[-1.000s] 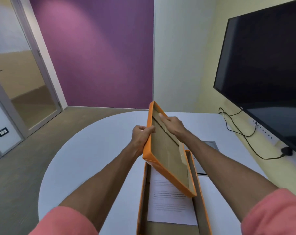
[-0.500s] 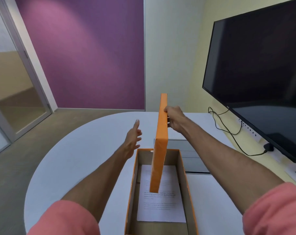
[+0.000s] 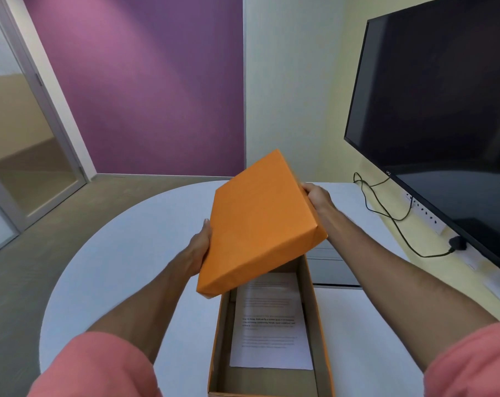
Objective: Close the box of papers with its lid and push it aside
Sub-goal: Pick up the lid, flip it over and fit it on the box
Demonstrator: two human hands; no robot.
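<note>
Over the far half of the open box [image 3: 311, 310] we hold the orange lid [image 3: 260, 222], its top face toward us and tilted, with the far right corner high and the near left corner dipping toward the box's left wall. Our left hand [image 3: 200, 245] presses against the lid's left edge, thumb up along it; our right hand [image 3: 317, 196] grips the far right edge, fingers mostly hidden behind the lid, so we cannot tell how far they wrap. Both hands are clamped on the lid, set well apart across it. The lid looks clear of the box rim, though the overlap makes this hard to judge.

From the head camera, the box sits on the white table [image 3: 114, 267], near us and slightly right of centre, with a printed sheet of paper [image 3: 271, 333] lying flat inside. To the far right a dark screen [image 3: 443, 110] hangs on the wall, a black cable [image 3: 400, 224] trailing below it.
</note>
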